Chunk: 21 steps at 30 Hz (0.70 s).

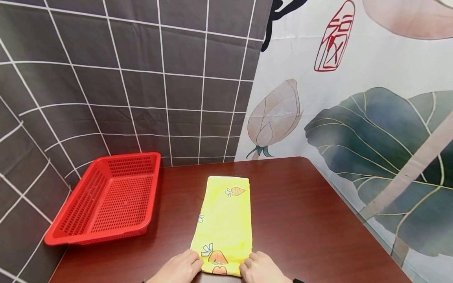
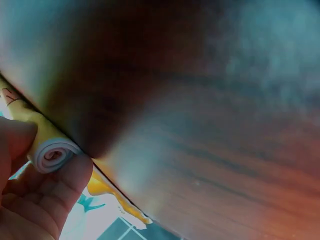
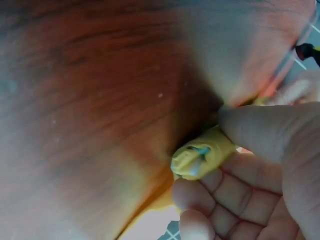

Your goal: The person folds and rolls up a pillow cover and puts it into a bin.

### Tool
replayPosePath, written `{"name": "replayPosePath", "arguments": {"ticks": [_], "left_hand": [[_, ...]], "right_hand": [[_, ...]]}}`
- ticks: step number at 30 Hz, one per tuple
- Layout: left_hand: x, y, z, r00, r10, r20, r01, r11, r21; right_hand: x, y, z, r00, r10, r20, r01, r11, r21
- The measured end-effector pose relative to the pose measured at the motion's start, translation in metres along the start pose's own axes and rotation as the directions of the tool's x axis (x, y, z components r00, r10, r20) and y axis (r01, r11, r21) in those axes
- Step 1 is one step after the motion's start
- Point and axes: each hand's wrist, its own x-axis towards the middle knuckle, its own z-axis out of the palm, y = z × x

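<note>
A yellow towel [image 1: 226,220] with carrot prints lies folded into a long strip on the dark wooden table [image 1: 311,220], its near end rolled up. My left hand [image 1: 180,267] pinches the left end of the roll [image 2: 51,154] between thumb and fingers. My right hand [image 1: 263,269] pinches the right end of the roll [image 3: 200,157] the same way. Both hands sit at the table's near edge, one on each side of the towel.
A red plastic mesh basket [image 1: 106,200] stands at the left of the table, against a dark grid-patterned cloth wall [image 1: 124,78]. A floral printed cloth [image 1: 354,98] hangs behind and along the right edge.
</note>
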Motion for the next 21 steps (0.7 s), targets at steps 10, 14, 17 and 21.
{"name": "replayPosePath", "arguments": {"ticks": [10, 14, 17, 21], "left_hand": [[0.001, -0.005, -0.005, 0.997, -0.073, 0.01, 0.074, 0.995, -0.069], [0.003, -0.007, -0.006, 0.994, -0.106, 0.03, 0.108, 0.991, -0.076], [0.002, -0.006, -0.005, 0.991, -0.131, 0.017, 0.132, 0.989, -0.062], [0.001, -0.006, -0.007, 0.979, -0.187, 0.081, 0.194, 0.977, -0.089]], "right_hand": [[0.001, 0.005, 0.009, 0.98, 0.022, 0.199, -0.048, 0.991, 0.127], [0.009, 0.015, 0.008, 0.916, 0.045, 0.398, -0.179, 0.935, 0.306], [0.025, 0.024, -0.008, 0.816, 0.074, 0.573, -0.339, 0.865, 0.371], [0.038, 0.035, -0.016, 0.719, 0.076, 0.691, -0.469, 0.787, 0.401]]}}
